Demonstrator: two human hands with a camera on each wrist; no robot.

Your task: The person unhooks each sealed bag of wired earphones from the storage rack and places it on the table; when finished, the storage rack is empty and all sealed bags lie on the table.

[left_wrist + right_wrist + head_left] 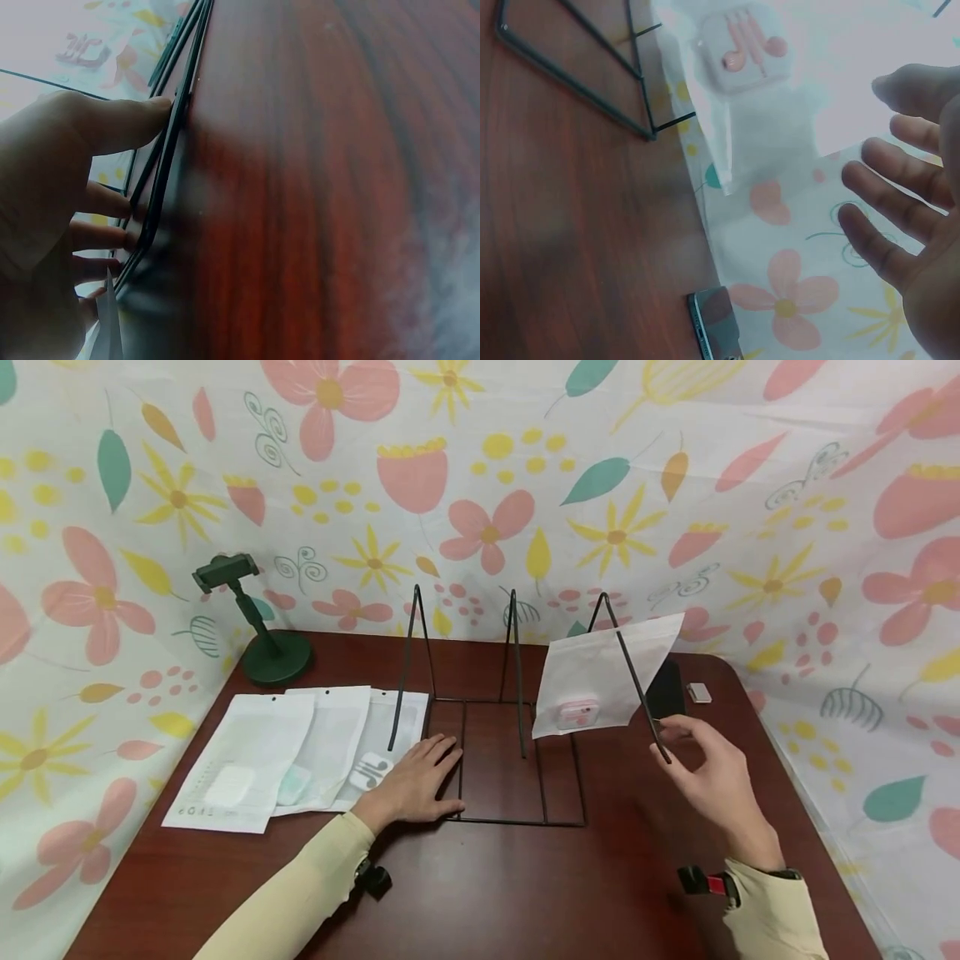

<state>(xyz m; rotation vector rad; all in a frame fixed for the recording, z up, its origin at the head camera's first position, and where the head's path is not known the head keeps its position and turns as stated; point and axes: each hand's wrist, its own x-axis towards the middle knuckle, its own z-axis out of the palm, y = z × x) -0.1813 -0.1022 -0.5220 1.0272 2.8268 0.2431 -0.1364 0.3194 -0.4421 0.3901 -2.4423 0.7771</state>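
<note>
A black wire display rack (517,822) with three long prongs stands on the table. From its right prong hangs a translucent white bag (577,668) with pink earphones in a clear case (578,713). My left hand (412,781) rests on the left side of the rack's base, fingers spread and thumb (127,124) against a bar. Near the lower tip of the right prong is my right hand (712,777), its fingers loosely bent. In the right wrist view those fingers (885,187) are apart, with nothing between them, beside the bag.
Three white packets (255,735) overlap left of the rack; one holds white earphones (371,770). A dark green phone stand (276,658) is at the back left. Behind the bag lie a dark flat object (666,689) and a small pale block (699,693). Flowered cloth (487,460) surrounds the table.
</note>
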